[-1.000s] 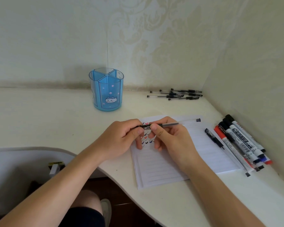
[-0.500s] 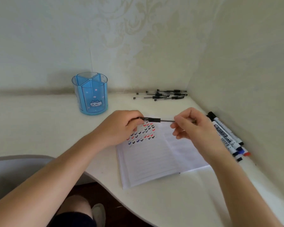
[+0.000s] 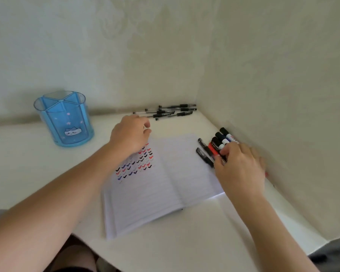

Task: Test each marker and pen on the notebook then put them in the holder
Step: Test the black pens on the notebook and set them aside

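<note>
An open lined notebook [image 3: 155,193] lies on the white desk [image 3: 28,163], with rows of black, red and blue check marks [image 3: 137,163] on its left page. My right hand [image 3: 239,169] is at the notebook's right edge. Its fingertips pinch the rear end of a black pen [image 3: 203,156] that lies beside a second black pen [image 3: 202,144] and a row of markers [image 3: 222,138]. My left hand [image 3: 129,134] hovers over the notebook's top left corner, fingers loosely curled, nothing visible in it. The blue divided holder [image 3: 64,122] stands at the back left with no pens in it.
Several black gel pens [image 3: 171,111] lie in a pile at the desk's back corner, just beyond my left hand. Walls close the desk in at the back and on the right, tight against the markers. The desk's curved front edge runs below the notebook.
Both hands held one black pen above the check marks. My right hand has carried it right and set it down by the markers. My left hand let go and moved up towards the pen pile.
</note>
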